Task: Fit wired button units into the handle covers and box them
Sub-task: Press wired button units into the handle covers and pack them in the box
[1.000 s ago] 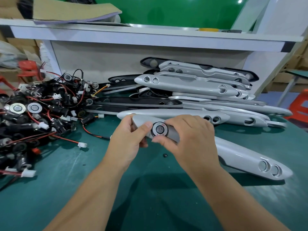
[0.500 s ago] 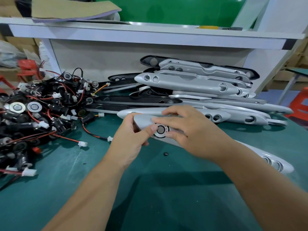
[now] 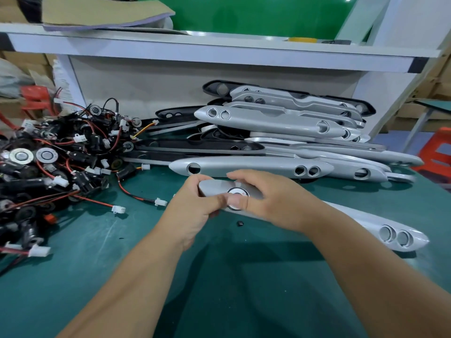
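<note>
A long silver handle cover [image 3: 361, 223] lies across the green table, its left end lifted between both hands. My left hand [image 3: 192, 211] grips that left end, thumb lying over its top face. My right hand [image 3: 271, 201] holds the cover just right of it, thumb pressing on the round metal button unit [image 3: 238, 192] seated in the cover's hole. Two empty holes show at the cover's right end. A tangled pile of wired button units [image 3: 48, 162] with red and black leads sits at the left.
A stack of silver and black handle covers [image 3: 280, 132] lies behind my hands against a white shelf [image 3: 219, 47]. A small black bit [image 3: 240, 223] lies on the green mat [image 3: 219, 276] below the cover. Loose white connectors [image 3: 118, 209] trail from the pile.
My right hand turned from pinching the button's rim to lying over the cover with its thumb pressed on the button. The cover's left end shifted slightly; the left hand kept its grip.
</note>
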Demonstrator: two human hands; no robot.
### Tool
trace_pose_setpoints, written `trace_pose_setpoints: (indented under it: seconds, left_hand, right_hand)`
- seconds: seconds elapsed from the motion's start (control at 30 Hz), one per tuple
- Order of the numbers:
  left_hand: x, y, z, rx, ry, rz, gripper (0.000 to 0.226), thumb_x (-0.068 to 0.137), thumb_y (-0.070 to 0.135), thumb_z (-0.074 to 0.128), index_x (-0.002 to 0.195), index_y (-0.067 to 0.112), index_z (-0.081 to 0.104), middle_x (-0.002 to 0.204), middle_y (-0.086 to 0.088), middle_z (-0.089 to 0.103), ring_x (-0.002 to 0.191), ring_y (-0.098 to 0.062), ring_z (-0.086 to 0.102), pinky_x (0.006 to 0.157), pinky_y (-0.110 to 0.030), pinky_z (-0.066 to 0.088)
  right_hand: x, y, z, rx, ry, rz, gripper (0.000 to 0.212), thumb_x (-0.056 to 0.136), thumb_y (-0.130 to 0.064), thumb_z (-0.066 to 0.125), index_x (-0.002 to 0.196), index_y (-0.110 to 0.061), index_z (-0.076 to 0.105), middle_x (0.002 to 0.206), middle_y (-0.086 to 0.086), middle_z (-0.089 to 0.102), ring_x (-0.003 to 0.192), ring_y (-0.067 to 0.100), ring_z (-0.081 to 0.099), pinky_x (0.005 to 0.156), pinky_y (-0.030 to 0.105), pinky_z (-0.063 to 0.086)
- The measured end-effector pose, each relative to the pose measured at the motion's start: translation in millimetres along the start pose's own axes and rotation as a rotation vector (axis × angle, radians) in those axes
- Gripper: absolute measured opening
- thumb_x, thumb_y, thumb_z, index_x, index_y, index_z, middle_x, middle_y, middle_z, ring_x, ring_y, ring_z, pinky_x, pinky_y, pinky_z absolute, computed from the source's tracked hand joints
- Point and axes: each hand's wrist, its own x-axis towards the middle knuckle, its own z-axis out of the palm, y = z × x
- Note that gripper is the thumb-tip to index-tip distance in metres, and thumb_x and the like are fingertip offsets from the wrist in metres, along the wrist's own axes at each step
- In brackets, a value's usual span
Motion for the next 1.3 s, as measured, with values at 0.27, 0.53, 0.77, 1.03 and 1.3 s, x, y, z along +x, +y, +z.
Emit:
trace_pose_setpoints:
  seconds: [0.27,0.53,0.77,1.03,1.3]
  left_hand:
    - [0,4,0,-0.146,-0.001,-0.035,0.022,0.084,0.006,0.067,0.101,0.013,0.055,0.084,-0.003,0.070,0.070,-0.012,0.067,0.065,-0.027,0.052]
    - [-3,10,-2,-0.223,-0.054,0.001,0.033,0.073,0.015,0.071,0.100,0.013,0.055,0.080,0.002,0.070,0.072,-0.010,0.068,0.062,-0.024,0.056]
    - [-4,12,0,-0.191,-0.024,0.000,0.029,0.080,-0.001,0.067,0.102,0.012,0.052,0.078,-0.001,0.070,0.069,-0.012,0.069,0.063,-0.024,0.057]
    - [-5,13,0,-0.249,-0.025,-0.020,0.034,0.079,-0.008,0.065,0.102,0.013,0.050,0.089,-0.012,0.064,0.070,-0.018,0.069,0.065,-0.029,0.059]
    - [-5,12,-1,-0.156,-0.016,-0.006,0.036,0.081,-0.007,0.065,0.105,0.016,0.051,0.095,-0.012,0.064,0.077,-0.016,0.068,0.069,-0.027,0.057]
  right_hand:
    - [0,3,10,-0.072,0.213,-0.125,0.036,0.073,-0.041,0.077,0.102,-0.031,0.059,0.093,-0.015,0.062,0.087,0.004,0.051,0.078,0.021,0.041]
    - [-1,0,-3,-0.138,0.144,-0.236,0.041,0.086,-0.019,0.068,0.125,-0.029,0.060,0.121,-0.013,0.060,0.111,-0.001,0.044,0.096,0.013,0.030]
    - [-2,0,-6,-0.098,0.071,-0.190,0.043,0.091,-0.024,0.061,0.131,-0.036,0.053,0.127,-0.020,0.053,0.118,-0.004,0.041,0.098,0.007,0.026]
    - [-1,-4,9,-0.226,0.233,-0.077,0.059,0.068,-0.057,0.073,0.118,-0.032,0.052,0.089,-0.018,0.051,0.084,0.007,0.045,0.071,0.023,0.031]
    - [-1,0,-3,-0.037,0.116,0.020,0.061,0.070,-0.055,0.072,0.125,-0.041,0.048,0.107,-0.022,0.053,0.103,0.000,0.049,0.084,0.018,0.035]
